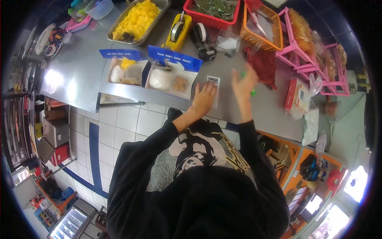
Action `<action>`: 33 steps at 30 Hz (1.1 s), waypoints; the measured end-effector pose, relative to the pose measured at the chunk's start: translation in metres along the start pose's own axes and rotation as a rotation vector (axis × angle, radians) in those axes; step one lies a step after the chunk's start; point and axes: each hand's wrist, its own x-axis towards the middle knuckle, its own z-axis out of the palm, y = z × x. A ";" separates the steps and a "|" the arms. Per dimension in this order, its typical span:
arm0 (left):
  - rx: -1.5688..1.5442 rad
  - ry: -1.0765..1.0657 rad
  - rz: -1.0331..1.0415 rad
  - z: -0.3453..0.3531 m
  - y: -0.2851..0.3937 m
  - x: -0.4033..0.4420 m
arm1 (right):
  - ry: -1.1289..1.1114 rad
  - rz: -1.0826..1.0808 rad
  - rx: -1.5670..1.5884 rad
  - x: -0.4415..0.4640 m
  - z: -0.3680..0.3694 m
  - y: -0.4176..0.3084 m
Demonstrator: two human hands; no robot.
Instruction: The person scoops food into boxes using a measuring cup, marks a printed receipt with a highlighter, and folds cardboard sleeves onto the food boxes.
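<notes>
My left hand lies with fingers spread on a small printed paper slip on the steel counter. To its left stands an open blue-and-white food box holding a white wrapped item and a small tub of brown pieces. Another open box beside it holds a similar white item, a clear container and something yellow. My right hand, slightly blurred, is over the counter right of the slip, fingers apart. A small green object shows beside it; its shape is unclear.
Along the back are a tray of yellow food, a yellow tape dispenser, a black dispenser, a red basket of leaves and an orange basket. Rightward are a red cloth, pink racks and a red-white box.
</notes>
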 end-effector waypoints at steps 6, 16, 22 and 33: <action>-0.058 0.077 -0.120 -0.015 0.000 0.021 | -0.334 0.165 0.256 0.050 0.094 -0.068; -0.292 0.102 -0.080 -0.010 -0.011 0.033 | -0.281 0.173 0.225 0.009 0.028 -0.041; -0.629 0.472 -0.045 -0.117 -0.065 -0.011 | 0.004 -0.071 0.100 -0.009 0.011 -0.087; -0.411 0.756 -0.493 -0.104 -0.144 0.018 | 0.273 0.257 0.855 -0.006 0.095 -0.174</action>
